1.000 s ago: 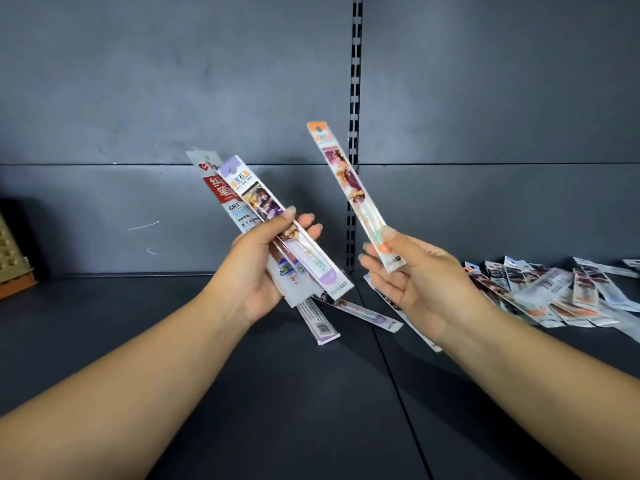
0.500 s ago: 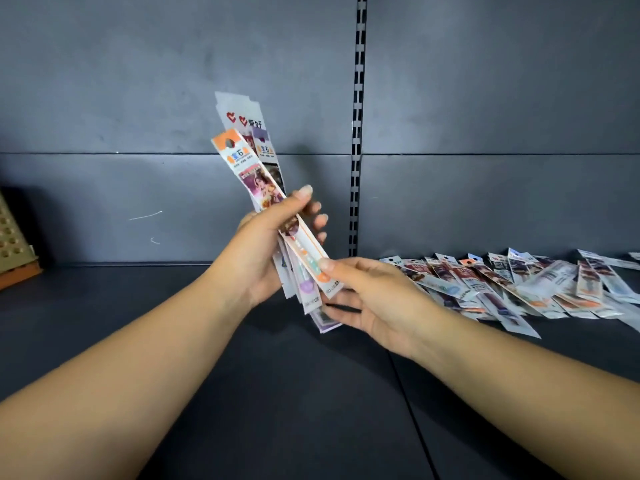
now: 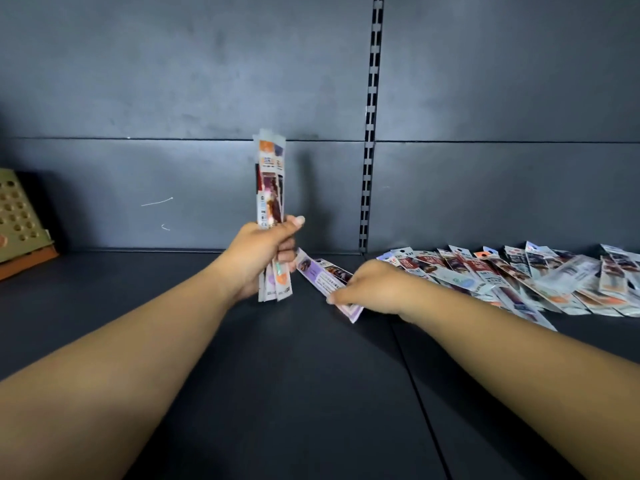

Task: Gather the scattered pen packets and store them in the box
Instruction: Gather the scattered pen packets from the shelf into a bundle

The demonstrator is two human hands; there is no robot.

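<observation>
The left hand (image 3: 266,252) grips a bundle of pen packets (image 3: 270,188) upright, fingers and thumb curled round its lower part, so the stack stands squared with the printed header cards at the top and the bottom ends poking out below the palm; holding them vertically, I judge, keeps the slippery sleeves aligned and leaves a free edge for the next packet to slide in against. Just to the right of that bundle, the right hand (image 3: 367,285) reaches down to the dark shelf (image 3: 311,393) and closes its fingers on a purple-backed pen packet (image 3: 322,277) lying flat and slanted, its near end showing beneath the knuckles; the fingertips are hidden under the hand, so how firm the pinch is I cannot tell. Further right of the bundle, a long overlapping spread of loose pen packets (image 3: 502,278) lies against the foot of the grey back panel (image 3: 173,81), not yet gathered. Far to the left of the bundle, at the frame edge, stands a beige perforated box (image 3: 17,216) with an orange base, partly cut off; whether this is the storage box is only a guess. Collecting is in hand, and most of the packets remain on the shelf.
</observation>
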